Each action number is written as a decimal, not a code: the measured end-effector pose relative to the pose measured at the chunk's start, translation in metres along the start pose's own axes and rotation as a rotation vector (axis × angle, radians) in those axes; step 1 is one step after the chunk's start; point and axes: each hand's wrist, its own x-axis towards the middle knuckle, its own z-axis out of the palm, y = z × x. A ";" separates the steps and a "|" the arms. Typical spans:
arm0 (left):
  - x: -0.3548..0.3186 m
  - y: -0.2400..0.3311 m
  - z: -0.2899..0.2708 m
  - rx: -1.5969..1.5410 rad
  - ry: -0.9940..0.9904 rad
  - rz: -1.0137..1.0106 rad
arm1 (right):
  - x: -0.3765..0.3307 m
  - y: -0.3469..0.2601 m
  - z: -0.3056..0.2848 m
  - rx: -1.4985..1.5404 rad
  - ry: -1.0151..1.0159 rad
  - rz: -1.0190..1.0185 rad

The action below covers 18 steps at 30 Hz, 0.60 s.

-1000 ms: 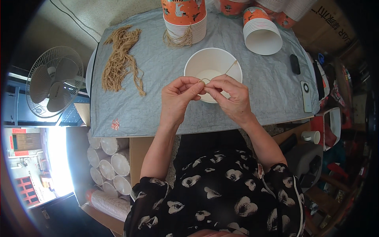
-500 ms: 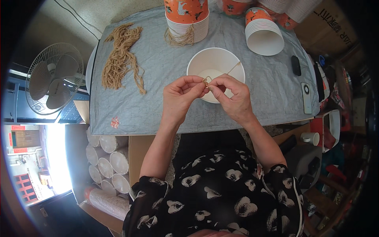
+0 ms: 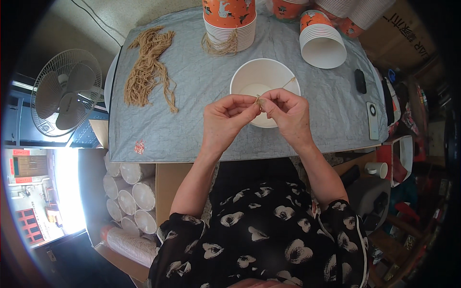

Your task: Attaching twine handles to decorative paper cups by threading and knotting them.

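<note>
A white paper bucket [image 3: 246,76] lies tilted with its open mouth toward me, behind both hands. My left hand [image 3: 224,117] and my right hand [image 3: 291,118] meet fingertip to fingertip in front of its mouth. Both pinch a short piece of tan twine [image 3: 259,101], mostly covered by the fingers. A thin strand also shows at the bucket's right rim, above my right hand. Whether the pinched part is a knot, I cannot tell. At the back left of the table spreads a loose bundle of twine [image 3: 146,72].
Behind the bucket stands a stack of orange patterned buckets [image 3: 228,15] with twine loops [image 3: 219,46] hanging on it. Another bucket stack [image 3: 324,48] lies at the back right. A phone [image 3: 372,121] and a black object [image 3: 360,81] rest near the right edge; a fan [image 3: 66,93] stands left.
The small twine loop that showed between my hands is now closed up under the fingertips. Both hands have come closer together, with the fingers pinched tighter.
</note>
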 end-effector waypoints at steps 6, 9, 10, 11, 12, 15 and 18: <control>0.000 -0.002 0.000 -0.009 0.019 0.005 | 0.001 0.000 0.001 0.016 0.010 0.025; 0.001 -0.005 -0.002 -0.017 0.024 0.018 | 0.001 -0.001 0.002 0.015 0.007 0.032; 0.001 -0.006 -0.002 -0.026 0.023 0.029 | 0.001 -0.001 0.002 0.018 0.001 0.030; 0.002 -0.006 -0.003 -0.025 0.021 0.029 | 0.001 -0.001 0.001 0.018 0.003 0.029; 0.003 -0.006 -0.004 -0.050 0.016 0.013 | 0.001 -0.001 0.000 0.030 -0.004 0.024; 0.003 -0.002 -0.007 -0.066 0.002 -0.023 | 0.007 -0.002 -0.003 0.099 -0.027 0.053; 0.003 -0.001 -0.008 -0.053 -0.012 -0.044 | 0.013 -0.006 -0.005 0.147 -0.066 0.121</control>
